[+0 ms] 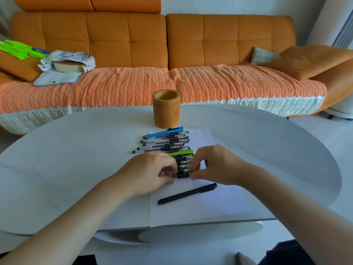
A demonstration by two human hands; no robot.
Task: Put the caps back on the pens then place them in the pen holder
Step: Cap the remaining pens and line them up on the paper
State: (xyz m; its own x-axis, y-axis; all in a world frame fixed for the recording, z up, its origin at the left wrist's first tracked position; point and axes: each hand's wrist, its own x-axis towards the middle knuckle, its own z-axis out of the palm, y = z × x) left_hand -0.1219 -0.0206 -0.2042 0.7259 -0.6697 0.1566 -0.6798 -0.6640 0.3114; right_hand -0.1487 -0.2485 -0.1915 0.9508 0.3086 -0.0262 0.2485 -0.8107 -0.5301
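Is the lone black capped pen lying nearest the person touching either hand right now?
Apart. The head view shows bare white paper between the black capped pen and both the left hand and right hand, which work on the pen row.

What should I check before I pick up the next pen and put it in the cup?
1. Pen holder upright: ok.
2. Holder has room inside: ok, no pens stick out of it.
3. Pen between left hand and right hand capped: cannot tell, fingers cover its end.
4. Black pen lying apart on the paper capped: ok, looks closed.
5. Row of pens capped: cannot tell, too small.
6. Way to the holder free: ok, only the pen row lies between.
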